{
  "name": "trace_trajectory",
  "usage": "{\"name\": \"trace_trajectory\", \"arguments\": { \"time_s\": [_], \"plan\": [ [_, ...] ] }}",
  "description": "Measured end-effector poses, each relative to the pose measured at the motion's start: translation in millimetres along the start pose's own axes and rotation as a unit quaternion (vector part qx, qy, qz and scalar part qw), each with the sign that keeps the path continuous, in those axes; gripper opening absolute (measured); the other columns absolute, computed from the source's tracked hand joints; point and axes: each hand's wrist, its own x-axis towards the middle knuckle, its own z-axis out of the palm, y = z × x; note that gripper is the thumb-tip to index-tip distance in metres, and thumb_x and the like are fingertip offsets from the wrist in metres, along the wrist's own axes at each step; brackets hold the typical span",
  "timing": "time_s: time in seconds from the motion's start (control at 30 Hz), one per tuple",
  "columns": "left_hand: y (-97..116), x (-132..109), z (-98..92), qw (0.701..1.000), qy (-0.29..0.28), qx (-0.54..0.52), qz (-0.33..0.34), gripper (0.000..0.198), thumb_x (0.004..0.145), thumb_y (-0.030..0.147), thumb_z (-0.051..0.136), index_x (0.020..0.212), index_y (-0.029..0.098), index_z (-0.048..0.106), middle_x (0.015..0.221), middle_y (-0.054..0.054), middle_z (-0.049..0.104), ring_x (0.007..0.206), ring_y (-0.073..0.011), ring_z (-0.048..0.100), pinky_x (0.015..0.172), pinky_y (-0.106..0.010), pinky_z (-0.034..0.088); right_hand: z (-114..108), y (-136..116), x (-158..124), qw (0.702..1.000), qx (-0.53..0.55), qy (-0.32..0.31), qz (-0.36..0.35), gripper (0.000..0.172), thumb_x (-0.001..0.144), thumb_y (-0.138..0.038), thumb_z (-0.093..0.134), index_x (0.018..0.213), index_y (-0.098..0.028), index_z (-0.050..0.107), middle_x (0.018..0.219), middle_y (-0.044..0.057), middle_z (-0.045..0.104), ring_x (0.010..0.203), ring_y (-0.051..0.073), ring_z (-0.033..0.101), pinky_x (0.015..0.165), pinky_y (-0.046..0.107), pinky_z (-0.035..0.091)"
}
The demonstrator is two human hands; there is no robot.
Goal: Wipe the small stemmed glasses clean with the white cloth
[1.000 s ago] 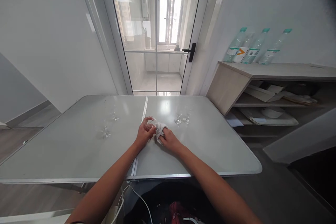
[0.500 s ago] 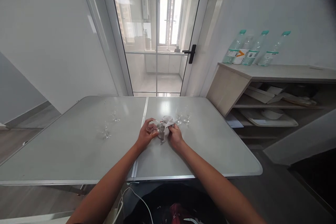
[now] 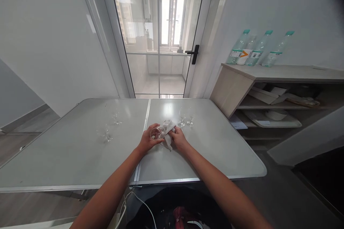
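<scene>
My left hand is closed round a small clear glass, tipped so its rim faces me, above the middle seam of the grey folding table. My right hand pinches a white cloth pressed against the far side of that glass. Two clear stemmed glasses stand upright just beyond my right hand. Two more stemmed glasses stand on the table's left half.
A wooden shelf unit stands to the right, with several plastic bottles on top and papers on its shelves. A glass door with a black handle is behind the table. A white cable hangs near my lap.
The cloth moved from over the glass to its right and far side. My left hand turned the glass so its open rim now faces me. Both hands stayed at the table's middle.
</scene>
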Motion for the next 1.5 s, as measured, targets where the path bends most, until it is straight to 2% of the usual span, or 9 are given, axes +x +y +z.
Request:
{"name": "trace_trajectory", "arguments": {
  "time_s": [0.17, 0.37, 0.5, 0.67, 0.83, 0.97, 1.17, 1.33, 1.5],
  "plan": [
    [-1, 1, -0.9, 1.000, -0.003, 0.015, -0.008, 0.068, 0.070, 0.039, 0.092, 0.128, 0.023, 0.059, 0.087, 0.000, 0.068, 0.062, -0.0103, 0.054, 0.064, -0.026, 0.050, -4, 0, 0, 0.998, -0.027, 0.052, -0.017, 0.026, 0.066, -0.034, 0.083, 0.084, -0.018, 0.073, 0.078, 0.004, 0.074, 0.073, 0.021, 0.065, 0.066, 0.030, 0.052],
    [0, 2, -4.8, 0.999, -0.030, -0.015, -0.036, 0.070, 0.069, 0.041, 0.092, 0.129, 0.021, 0.060, 0.089, -0.002, 0.069, 0.068, -0.0141, 0.059, 0.068, -0.028, 0.052, 0, 3, -1, 1.000, -0.003, -0.023, 0.019, 0.027, 0.069, -0.038, 0.075, 0.089, -0.019, 0.074, 0.082, 0.006, 0.075, 0.073, 0.022, 0.067, 0.067, 0.031, 0.053],
    [5, 3, -7.0, 0.998, -0.018, -0.029, -0.051, 0.070, 0.072, 0.040, 0.091, 0.130, 0.021, 0.058, 0.086, -0.002, 0.069, 0.074, -0.0175, 0.065, 0.076, -0.031, 0.053, -6, 7, 0, 0.998, -0.056, 0.003, 0.016, 0.025, 0.068, -0.038, 0.080, 0.078, -0.016, 0.073, 0.071, 0.004, 0.072, 0.064, 0.019, 0.061, 0.059, 0.028, 0.047],
    [7, 4, -5.2, 0.997, -0.022, -0.045, -0.061, 0.067, 0.075, 0.037, 0.088, 0.131, 0.021, 0.055, 0.091, -0.004, 0.072, 0.076, -0.0168, 0.066, 0.078, -0.031, 0.053, -7, 5, 2, 0.995, -0.094, 0.009, -0.024, 0.026, 0.077, -0.038, 0.072, 0.092, -0.018, 0.075, 0.088, 0.005, 0.075, 0.076, 0.019, 0.065, 0.070, 0.028, 0.051],
    [5, 3, -2.7, 0.995, -0.009, -0.053, -0.089, 0.065, 0.078, 0.039, 0.086, 0.131, 0.022, 0.054, 0.083, 0.001, 0.068, 0.063, -0.0119, 0.060, 0.060, -0.023, 0.047, -6, -3, 0, 0.984, -0.173, -0.005, -0.046, 0.022, 0.076, -0.039, 0.072, 0.078, -0.018, 0.073, 0.073, 0.004, 0.071, 0.070, 0.022, 0.063, 0.064, 0.031, 0.050],
    [7, 5, 0.5, 0.988, 0.020, -0.079, -0.129, 0.062, 0.077, 0.045, 0.085, 0.127, 0.022, 0.055, 0.078, 0.002, 0.065, 0.062, -0.0115, 0.059, 0.054, -0.020, 0.043, -8, -16, -7, 0.971, -0.217, 0.029, -0.099, 0.014, 0.082, -0.033, 0.067, 0.081, -0.020, 0.071, 0.083, 0.005, 0.071, 0.088, 0.025, 0.062, 0.081, 0.035, 0.051],
    [8, 7, 2.7, 0.979, 0.003, -0.133, -0.153, 0.062, 0.079, 0.048, 0.083, 0.126, 0.021, 0.054, 0.070, 0.004, 0.061, 0.053, -0.0096, 0.052, 0.050, -0.020, 0.038, 4, -14, -17, 0.896, -0.358, -0.171, -0.200, 0.025, 0.086, -0.014, 0.054, 0.103, -0.020, 0.072, 0.104, 0.007, 0.072, 0.096, 0.024, 0.063, 0.090, 0.034, 0.049],
    [8, 6, 1.2, 0.983, 0.013, -0.107, -0.149, 0.058, 0.084, 0.048, 0.078, 0.127, 0.019, 0.053, 0.065, 0.004, 0.063, 0.052, -0.0108, 0.053, 0.051, -0.021, 0.039, 2, -5, -16, 0.877, -0.437, -0.082, -0.180, 0.016, 0.083, -0.015, 0.058, 0.069, -0.021, 0.065, 0.066, 0.003, 0.062, 0.063, 0.019, 0.053, 0.066, 0.030, 0.042],
    [15, 9, 1.0, 0.987, 0.105, -0.022, -0.117, 0.052, 0.083, 0.046, 0.080, 0.124, 0.022, 0.058, 0.064, 0.007, 0.058, 0.057, -0.0107, 0.053, 0.060, -0.022, 0.043, -11, -16, -17, 0.868, -0.435, 0.072, -0.229, 0.012, 0.080, -0.022, 0.059, 0.068, -0.021, 0.059, 0.078, 0.007, 0.063, 0.074, 0.023, 0.057, 0.071, 0.033, 0.043]
  ]
}}
